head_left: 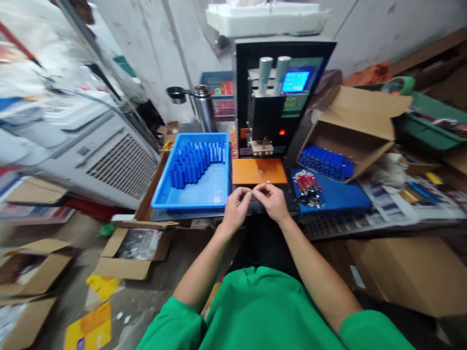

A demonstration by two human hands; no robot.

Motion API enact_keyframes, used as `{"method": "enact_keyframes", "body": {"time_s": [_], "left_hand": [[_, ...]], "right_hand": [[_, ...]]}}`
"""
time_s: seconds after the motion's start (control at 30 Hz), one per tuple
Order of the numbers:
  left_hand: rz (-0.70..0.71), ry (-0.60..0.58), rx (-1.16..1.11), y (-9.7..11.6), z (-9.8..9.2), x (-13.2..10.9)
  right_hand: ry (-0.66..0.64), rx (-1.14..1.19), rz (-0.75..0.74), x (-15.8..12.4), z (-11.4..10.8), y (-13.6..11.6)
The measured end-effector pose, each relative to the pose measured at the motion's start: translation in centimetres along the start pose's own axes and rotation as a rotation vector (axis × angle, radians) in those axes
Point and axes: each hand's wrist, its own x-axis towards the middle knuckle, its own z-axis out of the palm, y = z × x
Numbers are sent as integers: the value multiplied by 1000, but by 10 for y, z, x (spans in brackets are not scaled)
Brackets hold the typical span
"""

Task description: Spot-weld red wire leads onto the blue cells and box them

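My left hand (236, 206) and my right hand (273, 200) meet fingertip to fingertip at the front edge of the bench, both closed in a pinch. What lies between the fingers is too small to make out. A tiny white bit shows just above the right hand's knuckles. Right beyond them is an orange plate (248, 171) below the head of a black machine (268, 116), which looks like a spot welder with a lit blue screen. To the right, a bunch of red and black wire leads (308, 185) lies on a blue surface.
Left of the machine, a blue tray (215, 194) holds rows of upright blue battery cells (189, 167). A cardboard box (359, 129) at right lies open with more blue cells (326, 162). Behind the tray stands a steel flask (205, 109). Open cartons (124, 267) sit on the floor.
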Motion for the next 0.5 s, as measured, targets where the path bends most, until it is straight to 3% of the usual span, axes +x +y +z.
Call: {"method": "enact_keyframes", "body": {"time_s": [0.1,0.2,0.3,0.37,0.5], "left_hand": [[-37,-7,62,-1,-5,-11],[-9,25,170,3,-24,-17],[73,146,386,11,-66,-9],[56,231,606,14,-100,4],[-262,225,1196,12,-154,33]], "right_hand": [[7,-68,12,-6,2,4],[37,-78,30,-13,-1,12],[83,-58,64,-21,-10,19],[112,-28,82,-25,-16,23],[139,21,105,-32,-23,31]]}}
